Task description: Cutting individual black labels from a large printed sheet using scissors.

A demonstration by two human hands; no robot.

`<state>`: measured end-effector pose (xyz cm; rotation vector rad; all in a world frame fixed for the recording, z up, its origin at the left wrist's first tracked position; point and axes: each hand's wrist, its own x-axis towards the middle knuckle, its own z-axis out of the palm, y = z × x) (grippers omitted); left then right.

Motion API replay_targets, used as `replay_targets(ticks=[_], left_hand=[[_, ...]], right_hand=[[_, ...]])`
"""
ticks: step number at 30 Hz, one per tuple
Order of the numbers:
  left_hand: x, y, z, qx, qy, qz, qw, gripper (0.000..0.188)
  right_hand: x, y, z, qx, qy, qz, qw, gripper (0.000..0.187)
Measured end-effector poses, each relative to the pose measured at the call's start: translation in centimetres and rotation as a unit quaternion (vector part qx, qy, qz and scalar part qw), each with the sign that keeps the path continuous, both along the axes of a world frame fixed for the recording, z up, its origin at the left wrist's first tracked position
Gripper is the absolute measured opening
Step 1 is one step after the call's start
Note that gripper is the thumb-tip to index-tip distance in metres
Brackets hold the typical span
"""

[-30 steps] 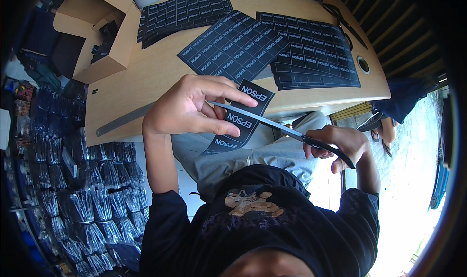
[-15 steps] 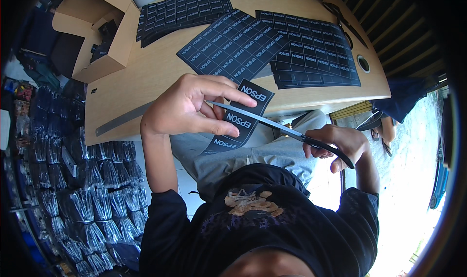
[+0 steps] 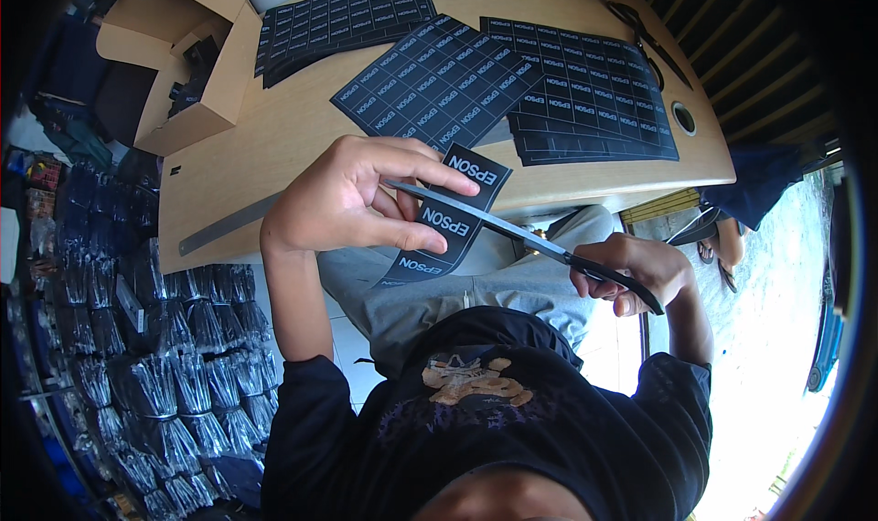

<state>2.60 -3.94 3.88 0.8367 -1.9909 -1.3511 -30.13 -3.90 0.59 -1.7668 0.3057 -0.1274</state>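
Note:
My left hand (image 3: 343,196) pinches a black strip of printed labels (image 3: 459,228) between its fingers and thumb, above my lap at the table's near edge. White lettering and thin lines mark the strip, whose lower end curls down toward my trousers. In my right hand (image 3: 645,263) are long scissors (image 3: 523,235) with black handles, its fingers wrapped round the loops. Their metal blades lie across the strip between two labels, nearly together, with the tips reaching under my left fingers. Whether the strip is cut through I cannot tell.
Several black label sheets (image 3: 439,82) lie on the wooden table (image 3: 265,118), with a steel ruler (image 3: 229,225) at its near left. An open cardboard box (image 3: 197,128) holds dark items. Another pair of scissors (image 3: 654,45) lies far right. Plastic-wrapped bundles (image 3: 174,384) fill the left side.
The scissor blades have come closer together across the strip, and my right fingers have curled tighter. My left hand and the strip have shifted very slightly.

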Motion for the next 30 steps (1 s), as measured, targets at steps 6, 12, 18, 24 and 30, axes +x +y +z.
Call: replay_targets(ticks=[6,12,18,24,30], left_hand=[[0.00,0.08,0.16,-0.004,0.015,-0.004,1.000,0.049],[-0.07,-0.02,0.23,-0.004,0.018,0.000,1.000,0.046],[-0.12,-0.11,0.21,-0.002,0.022,-0.001,1.000,0.046],[0.05,-0.28,-0.27,-0.017,0.022,0.000,1.000,0.047],[0.01,-0.16,-0.02,0.011,0.015,0.004,1.000,0.051]], right_hand=[[0.06,0.08,0.01,-0.006,-0.004,-0.006,1.000,0.064],[0.06,0.15,-0.24,-0.009,-0.016,-0.014,1.000,0.064],[0.08,0.19,-0.30,-0.003,-0.017,-0.017,1.000,0.063],[0.00,0.31,-0.33,0.010,-0.006,-0.030,0.999,0.064],[-0.05,0.29,-0.33,0.004,0.004,-0.030,1.000,0.065]])
